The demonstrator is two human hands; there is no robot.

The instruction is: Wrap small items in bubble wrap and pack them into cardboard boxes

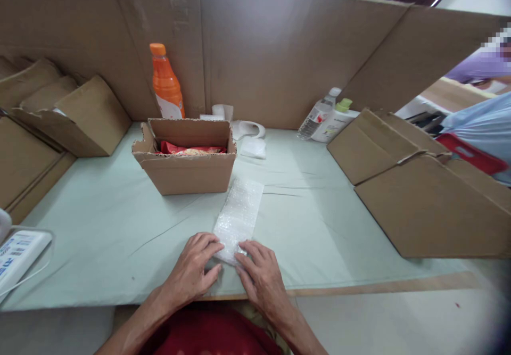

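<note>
A strip of clear bubble wrap (239, 203) lies flat on the table, slanting away from me to the right. Its near end looks folded or doubled over. On the left side of that end, my left hand (194, 264) has curled fingers gripping the edge, with the thumb lower and nearer me. My right hand (261, 270) grips the opposite corner, fingers bent over the film. Whatever may be inside the fold is hidden. Just beyond, to the left, stands an open cardboard box (191, 174) with red packets (191, 149) in it.
An orange bottle (165, 86), a tape dispenser (249, 130), a clear bottle (319, 115) and a green-capped white bottle (337, 121) stand at the back. Cardboard boxes (431, 206) flank the right, others (91, 115) the left. A white device (24, 254) with a cable sits left.
</note>
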